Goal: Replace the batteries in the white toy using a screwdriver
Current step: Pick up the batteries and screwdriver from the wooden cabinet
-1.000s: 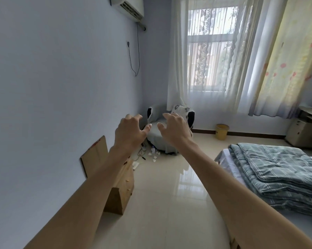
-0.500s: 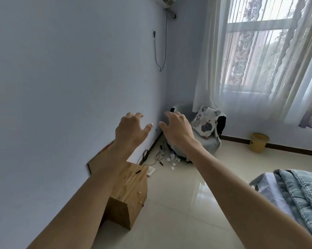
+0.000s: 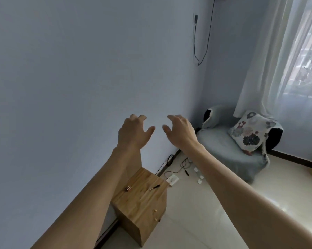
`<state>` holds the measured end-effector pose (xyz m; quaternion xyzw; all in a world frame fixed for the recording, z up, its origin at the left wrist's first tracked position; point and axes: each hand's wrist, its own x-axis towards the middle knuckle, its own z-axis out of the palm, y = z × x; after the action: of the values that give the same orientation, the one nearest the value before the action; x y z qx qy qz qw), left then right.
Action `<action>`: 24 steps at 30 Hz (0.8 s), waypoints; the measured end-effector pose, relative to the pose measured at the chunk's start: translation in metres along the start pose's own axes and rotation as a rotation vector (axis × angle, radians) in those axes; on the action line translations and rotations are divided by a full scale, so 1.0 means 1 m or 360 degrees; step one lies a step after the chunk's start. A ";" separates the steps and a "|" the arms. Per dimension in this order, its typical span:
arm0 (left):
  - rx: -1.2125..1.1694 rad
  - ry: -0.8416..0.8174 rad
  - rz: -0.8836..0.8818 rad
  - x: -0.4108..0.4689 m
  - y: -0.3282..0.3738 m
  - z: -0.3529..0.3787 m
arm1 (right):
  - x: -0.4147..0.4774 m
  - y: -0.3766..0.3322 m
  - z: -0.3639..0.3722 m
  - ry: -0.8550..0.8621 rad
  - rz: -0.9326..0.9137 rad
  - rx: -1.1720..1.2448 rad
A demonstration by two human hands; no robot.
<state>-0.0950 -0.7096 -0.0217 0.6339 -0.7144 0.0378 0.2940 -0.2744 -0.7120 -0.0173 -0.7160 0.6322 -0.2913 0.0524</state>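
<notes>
View swung left; screwdriver (image 3: 155,187) on cabinet (image 3: 142,211) well below left hand (image 3: 133,133), right hand (image 3: 178,131), both loose, empty.

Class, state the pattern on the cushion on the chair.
The cushion is floral, dark and red on white; head view.

No readable text, label, brand or number anywhere — not on any surface in view.
</notes>
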 end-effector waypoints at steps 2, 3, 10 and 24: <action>0.0012 -0.0004 -0.0036 0.020 -0.013 0.019 | 0.029 0.009 0.021 -0.0035 -0.0013 -0.0012; 0.0020 -0.0012 -0.0057 0.031 -0.020 0.030 | 0.044 0.013 0.032 -0.0049 -0.0021 -0.0013; -0.0006 0.0006 -0.0105 0.124 -0.078 0.100 | 0.165 0.027 0.111 -0.0175 -0.0072 -0.0009; -0.0058 -0.0294 -0.0424 0.202 -0.201 0.235 | 0.290 0.070 0.289 -0.0580 0.0084 0.0163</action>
<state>-0.0010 -1.0275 -0.1848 0.7184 -0.6486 -0.0729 0.2408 -0.1873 -1.0819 -0.1846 -0.7364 0.6153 -0.1871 0.2101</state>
